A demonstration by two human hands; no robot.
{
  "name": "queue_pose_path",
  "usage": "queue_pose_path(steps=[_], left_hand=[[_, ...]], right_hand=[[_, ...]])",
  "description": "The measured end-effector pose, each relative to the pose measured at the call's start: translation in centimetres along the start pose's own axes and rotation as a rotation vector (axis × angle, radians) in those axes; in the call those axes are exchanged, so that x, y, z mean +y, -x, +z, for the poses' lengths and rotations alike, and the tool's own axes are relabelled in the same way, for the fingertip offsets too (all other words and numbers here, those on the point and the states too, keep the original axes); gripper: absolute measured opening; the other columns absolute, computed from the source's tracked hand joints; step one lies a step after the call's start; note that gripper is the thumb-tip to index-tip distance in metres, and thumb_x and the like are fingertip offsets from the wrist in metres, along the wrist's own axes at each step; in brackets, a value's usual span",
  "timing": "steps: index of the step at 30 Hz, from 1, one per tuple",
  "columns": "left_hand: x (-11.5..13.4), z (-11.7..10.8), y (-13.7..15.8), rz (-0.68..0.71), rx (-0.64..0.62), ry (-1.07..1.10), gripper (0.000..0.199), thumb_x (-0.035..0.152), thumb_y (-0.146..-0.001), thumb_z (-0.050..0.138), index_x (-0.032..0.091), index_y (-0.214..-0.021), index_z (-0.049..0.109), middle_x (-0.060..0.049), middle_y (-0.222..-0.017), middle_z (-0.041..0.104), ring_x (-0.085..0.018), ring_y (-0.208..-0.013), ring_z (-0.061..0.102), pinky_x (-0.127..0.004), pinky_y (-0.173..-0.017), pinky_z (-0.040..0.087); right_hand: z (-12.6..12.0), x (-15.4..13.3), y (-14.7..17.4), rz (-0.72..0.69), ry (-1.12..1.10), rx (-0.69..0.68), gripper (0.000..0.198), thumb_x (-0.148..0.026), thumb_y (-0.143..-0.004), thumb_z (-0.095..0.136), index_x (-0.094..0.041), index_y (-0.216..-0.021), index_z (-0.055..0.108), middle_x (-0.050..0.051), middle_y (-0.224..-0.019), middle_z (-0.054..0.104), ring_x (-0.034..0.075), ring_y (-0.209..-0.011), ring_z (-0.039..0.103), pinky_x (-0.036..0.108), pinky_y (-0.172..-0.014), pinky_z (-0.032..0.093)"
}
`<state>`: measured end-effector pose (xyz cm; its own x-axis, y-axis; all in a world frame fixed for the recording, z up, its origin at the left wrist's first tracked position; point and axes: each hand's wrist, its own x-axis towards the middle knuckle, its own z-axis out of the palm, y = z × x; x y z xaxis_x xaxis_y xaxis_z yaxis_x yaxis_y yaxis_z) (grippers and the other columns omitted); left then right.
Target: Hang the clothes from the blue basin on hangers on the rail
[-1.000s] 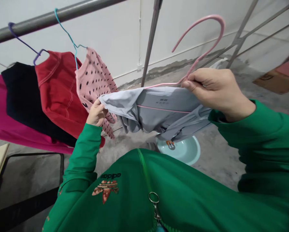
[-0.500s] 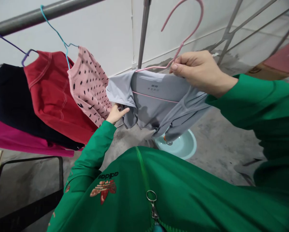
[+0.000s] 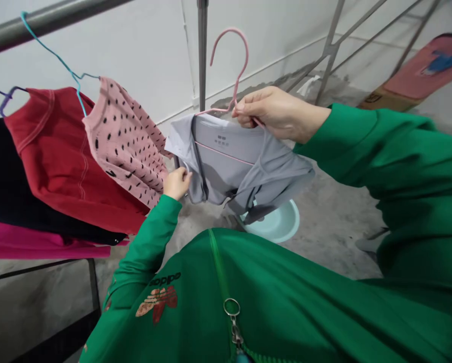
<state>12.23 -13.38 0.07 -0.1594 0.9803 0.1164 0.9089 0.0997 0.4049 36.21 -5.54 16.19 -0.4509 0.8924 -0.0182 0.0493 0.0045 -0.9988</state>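
Hands [image 3: 273,112]: pink hanger [image 3: 246,53] and, apparently, grey garment [image 3: 224,164]

Captured in soft, muted light, shadowed inside the grey garment [image 3: 235,169], slightly blurred, stretched toward the edges along the right green sleeve [image 3: 411,156].

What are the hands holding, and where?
The right hand holds the pink hanger at its hook's base. The left hand is at the grey shirt, grip unclear.

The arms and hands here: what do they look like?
The left hand and right hand are bare, without gloves. The left sleeve and right sleeve are green, ending near the wrists; small coppery marks dot the left one.
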Motion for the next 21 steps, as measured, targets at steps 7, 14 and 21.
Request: queue_pose_path(steps=[7,14,21], left_hand=[[4.4,0.8,2.6,0.407,-0.178,-0.119,0.023,0.033,-0.093,0.045,0.018,-0.097,0.063,-0.007,-0.099,0.068,-0.019,-0.092,0.064,-0.029,-0.078,0.046],[2.0,1.5,6.0,0.541,-0.428,-0.149,0.023,0.032,-0.093,0.046,0.019,-0.1,0.064,-0.006,-0.099,0.069,-0.018,-0.095,0.064,-0.028,-0.08,0.046],[-1.0,1.4,10.2,0.385,-0.476,-0.123,0.022,0.032,-0.093,0.046,0.02,-0.098,0.064,-0.006,-0.096,0.068,-0.018,-0.091,0.064,-0.028,-0.08,0.045]], right_hand=[[0.7,0.0,-0.9,-0.013,-0.14,-0.034,0.027,0.01,-0.08,0.04,-0.007,-0.064,0.055,0.001,-0.058,0.047,0.003,-0.05,0.039,0.016,-0.045,0.029],[1.8,1.3,-2.8,0.01,-0.271,-0.065,0.02,0.0,-0.083,0.049,-0.008,-0.067,0.058,0.0,-0.054,0.048,0.003,-0.048,0.043,0.013,-0.043,0.033],[5.2,1.9,-8.2,-0.119,-0.305,-0.021,0.013,-0.006,-0.075,0.061,-0.011,-0.063,0.059,-0.001,-0.049,0.05,0.003,-0.043,0.043,0.013,-0.041,0.034]])
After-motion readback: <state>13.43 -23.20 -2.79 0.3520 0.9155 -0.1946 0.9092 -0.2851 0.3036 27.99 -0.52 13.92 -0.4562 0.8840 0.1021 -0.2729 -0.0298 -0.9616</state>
